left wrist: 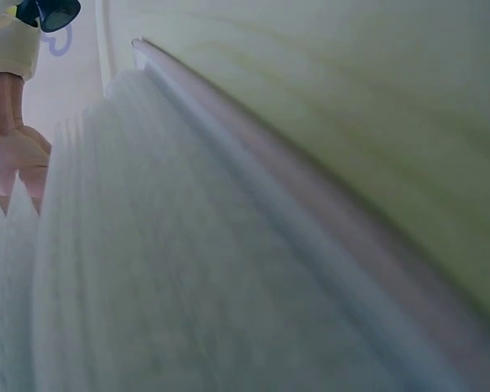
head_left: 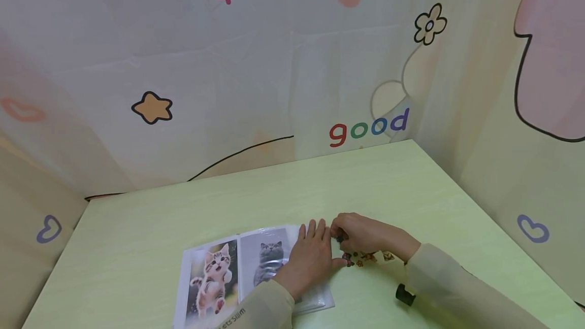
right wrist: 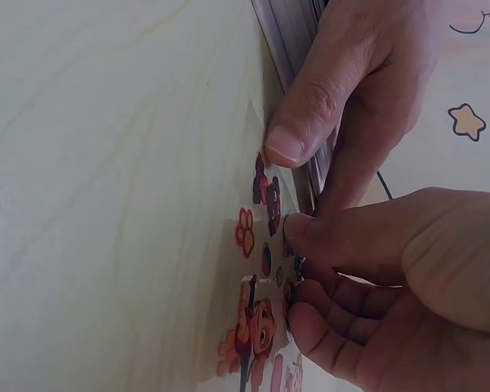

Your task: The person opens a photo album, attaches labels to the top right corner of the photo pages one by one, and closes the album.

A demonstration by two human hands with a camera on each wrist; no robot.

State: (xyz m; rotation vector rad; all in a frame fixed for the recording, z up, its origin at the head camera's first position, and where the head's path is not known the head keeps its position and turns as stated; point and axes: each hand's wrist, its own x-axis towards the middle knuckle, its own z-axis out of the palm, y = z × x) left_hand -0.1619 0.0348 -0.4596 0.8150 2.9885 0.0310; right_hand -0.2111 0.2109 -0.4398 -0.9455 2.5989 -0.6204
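My left hand (head_left: pixel 313 253) lies across the right page of an open photo album (head_left: pixel 184 273), fingers spread and straight. Its thumb reaches over the album's edge onto a clear sticker sheet (head_left: pixel 359 263) on the table. With curled fingers my right hand (head_left: pixel 365 235) pinches the far edge of that sheet. In the right wrist view the sticker sheet (right wrist: pixel 245 233) carries small cartoon figures and a paw print; the right hand's (right wrist: pixel 384 282) fingertips partly cover its edge. Only page edges of the album (left wrist: pixel 188 245) fill most of the left wrist view.
The album's left page holds a striped kitten photo (head_left: pixel 212 281), and a grey cat photo (head_left: pixel 269 255) is partly under my left arm. A small black object (head_left: pixel 404 294) is beside my right sleeve. Printed curtains (head_left: pixel 256 90) stand behind the pale green table (head_left: pixel 219 207).
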